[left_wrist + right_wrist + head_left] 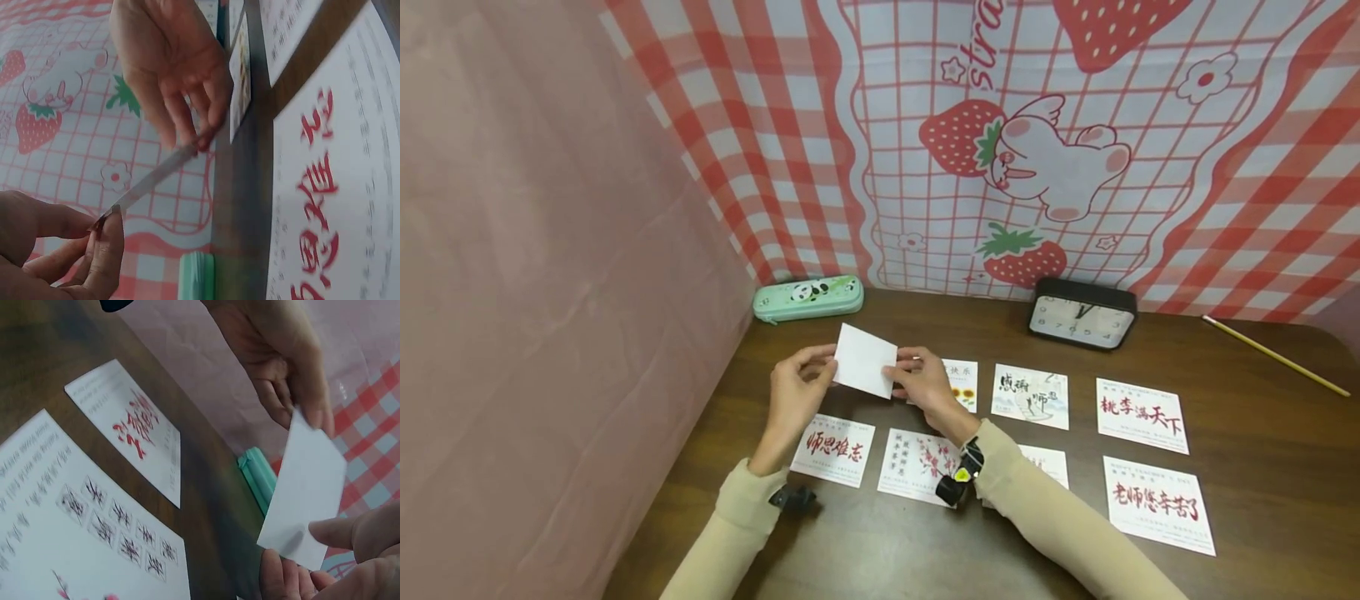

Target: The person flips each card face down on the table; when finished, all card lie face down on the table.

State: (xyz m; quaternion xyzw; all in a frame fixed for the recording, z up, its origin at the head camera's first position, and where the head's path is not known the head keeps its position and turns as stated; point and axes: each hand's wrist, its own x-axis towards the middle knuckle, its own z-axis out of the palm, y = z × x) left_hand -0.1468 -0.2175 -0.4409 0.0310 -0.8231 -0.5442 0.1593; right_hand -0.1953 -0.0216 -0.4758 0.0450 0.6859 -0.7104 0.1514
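Note:
A card (863,360), its blank white side facing the head camera, is held up above the table between both hands. My left hand (800,392) pinches its left edge between thumb and fingers. At the opposite edge, my right hand (931,385) grips it with the thumb (334,532) on the white face and the fingers behind. The left wrist view shows the card (153,180) nearly edge-on. Below the left hand lies a card with red lettering (833,451); a card with red blossoms (917,467) lies beneath the right wrist. The sunflower card (961,385) is partly hidden by the right hand.
More printed cards lie in two rows, including a landscape card (1030,396) and red-lettered cards (1142,415) at the right. Along the back stand a green panda pencil case (809,298) and a black clock (1082,313). A yellow pencil (1273,354) lies at the far right.

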